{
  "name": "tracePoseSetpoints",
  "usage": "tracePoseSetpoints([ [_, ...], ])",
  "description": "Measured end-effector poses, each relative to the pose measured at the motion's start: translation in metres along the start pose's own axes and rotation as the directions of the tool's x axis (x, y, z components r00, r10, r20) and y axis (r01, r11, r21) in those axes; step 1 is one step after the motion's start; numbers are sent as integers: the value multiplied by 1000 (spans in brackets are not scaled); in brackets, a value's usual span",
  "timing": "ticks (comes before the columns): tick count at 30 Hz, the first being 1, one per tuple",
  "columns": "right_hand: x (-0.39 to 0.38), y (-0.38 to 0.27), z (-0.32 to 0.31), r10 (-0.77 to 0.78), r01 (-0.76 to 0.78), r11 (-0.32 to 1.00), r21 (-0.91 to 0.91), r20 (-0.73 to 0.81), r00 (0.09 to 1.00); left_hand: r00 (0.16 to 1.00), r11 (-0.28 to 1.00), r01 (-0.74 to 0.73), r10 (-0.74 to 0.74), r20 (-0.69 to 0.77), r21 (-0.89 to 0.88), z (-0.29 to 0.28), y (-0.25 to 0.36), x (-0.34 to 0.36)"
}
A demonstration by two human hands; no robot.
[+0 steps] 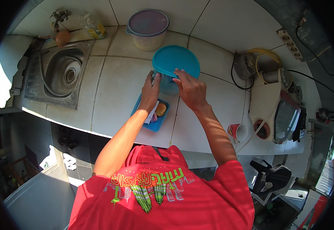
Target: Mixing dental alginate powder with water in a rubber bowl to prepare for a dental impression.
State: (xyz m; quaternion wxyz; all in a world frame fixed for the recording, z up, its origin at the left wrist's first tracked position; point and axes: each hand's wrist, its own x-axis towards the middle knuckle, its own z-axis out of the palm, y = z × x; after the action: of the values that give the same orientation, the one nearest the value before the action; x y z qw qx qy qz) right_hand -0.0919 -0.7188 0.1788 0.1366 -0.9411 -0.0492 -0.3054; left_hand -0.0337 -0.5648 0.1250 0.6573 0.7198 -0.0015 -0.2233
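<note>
A clear round tub (170, 87) with a flat teal lid (176, 60) stands on the tiled counter in front of me. My left hand (150, 94) is at the tub's left side, its fingers and thumb against the wall just under the lid. From the right, my right hand (192, 89) grips the lid's near edge with its fingertips. Partly under my left wrist lies a blue tray (156, 127) holding a round yellowish piece (161, 109), a white slip of paper and something pink. Whether the lid sits fully on the tub is hard to see.
A lidded tub with a purple-grey top (148, 23) stands against the back wall. On the left is a steel sink (78, 76), with a soap bottle (94, 27) behind it. To the right are a red cup (238, 132), a beige appliance (264, 101) and a power strip (289, 44).
</note>
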Motion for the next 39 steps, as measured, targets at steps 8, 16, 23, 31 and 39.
tracePoseSetpoints([
  [8,2,10,-6,70,-70,995,78,4,998,974,960,-128,76,213,247,-5,6,1],
  [16,-18,22,-15,-186,166,979,119,183,965,959,986,83,-39,282,-147,-21,7,5],
  [23,36,24,-43,0,-38,993,116,311,950,960,998,-56,53,276,2,-20,9,4],
  [31,57,-16,29,-7,26,999,-40,414,910,996,840,-83,84,21,536,-46,2,-48],
  [39,32,5,47,-29,25,1000,16,415,909,919,405,-372,289,269,835,-47,-37,-82],
])
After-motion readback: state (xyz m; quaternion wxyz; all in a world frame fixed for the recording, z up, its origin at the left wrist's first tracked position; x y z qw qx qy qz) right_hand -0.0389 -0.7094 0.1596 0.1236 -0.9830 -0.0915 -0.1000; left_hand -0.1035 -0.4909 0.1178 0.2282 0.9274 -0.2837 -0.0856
